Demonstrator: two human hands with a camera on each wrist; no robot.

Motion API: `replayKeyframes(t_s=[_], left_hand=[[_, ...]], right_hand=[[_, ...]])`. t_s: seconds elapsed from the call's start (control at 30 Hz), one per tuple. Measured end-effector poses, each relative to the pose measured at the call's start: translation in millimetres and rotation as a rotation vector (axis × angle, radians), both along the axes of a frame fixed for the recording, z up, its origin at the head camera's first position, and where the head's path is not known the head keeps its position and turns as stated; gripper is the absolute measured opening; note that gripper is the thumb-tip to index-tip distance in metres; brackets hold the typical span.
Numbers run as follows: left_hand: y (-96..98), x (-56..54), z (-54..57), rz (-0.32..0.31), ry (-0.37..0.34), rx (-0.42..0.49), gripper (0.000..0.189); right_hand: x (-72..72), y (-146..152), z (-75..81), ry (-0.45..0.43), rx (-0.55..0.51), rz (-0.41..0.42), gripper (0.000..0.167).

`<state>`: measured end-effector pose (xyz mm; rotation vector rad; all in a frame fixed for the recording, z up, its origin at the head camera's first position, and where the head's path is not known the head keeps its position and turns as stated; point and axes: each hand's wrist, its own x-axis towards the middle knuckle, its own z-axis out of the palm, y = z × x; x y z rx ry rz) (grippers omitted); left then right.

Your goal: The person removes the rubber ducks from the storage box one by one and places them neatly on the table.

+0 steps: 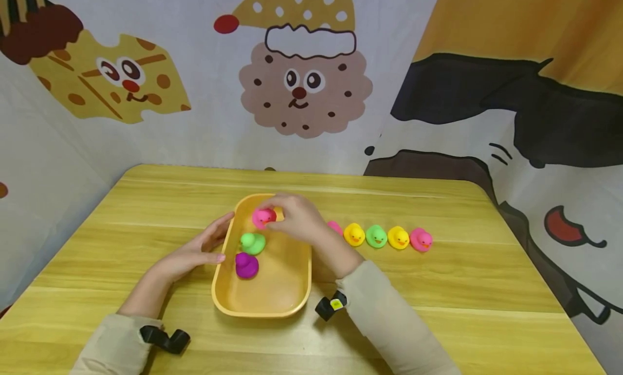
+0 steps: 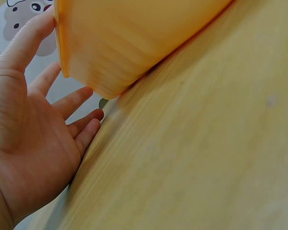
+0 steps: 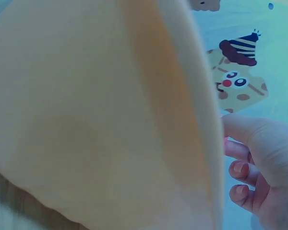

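Observation:
An orange plastic bin (image 1: 270, 294) stands on the table. My left hand (image 1: 192, 250) is at its left side, fingers spread and mostly straight; in the left wrist view the thumb touches the bin's rim. Over the bin's far end, my right hand (image 1: 298, 219) pinches a pink rubber duck (image 1: 262, 218) between thumb and fingers. Below it inside the bin are a light green duck (image 1: 253, 244) and a purple duck (image 1: 247, 265), along the left wall. In the right wrist view the bin's wall (image 3: 86, 96) hides most of the pink duck.
Right of the bin, a row of rubber ducks runs across the wooden table (image 1: 438, 310): a pink one (image 1: 335, 227) partly behind my right wrist, a yellow duck (image 1: 354, 235), a green duck (image 1: 376, 237), another yellow (image 1: 398, 238) and another pink duck (image 1: 421, 239). A cartoon-printed cloth (image 1: 194, 142) hangs behind.

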<state>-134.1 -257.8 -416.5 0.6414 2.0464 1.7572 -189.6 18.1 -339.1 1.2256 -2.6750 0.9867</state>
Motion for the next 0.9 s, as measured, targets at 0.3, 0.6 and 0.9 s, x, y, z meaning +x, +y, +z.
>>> replayKeyframes(t_s=[0.3, 0.6, 0.9], left_hand=[[-0.9, -0.1, -3.1, -0.006, 0.033, -0.011, 0.084], [-0.6, 1.1, -2.8, 0.005, 0.008, 0.013, 0.085], [-1.1, 0.5, -2.9, -0.003, 0.002, 0.017, 0.084]], right_hand=[[12.1, 19, 8.9, -0.044, -0.046, -0.082, 0.034], [20.6, 44, 17.9, -0.041, -0.149, -0.108, 0.032], [26.3, 72, 21.3, 0.022, -0.178, -0.127, 0.033]])
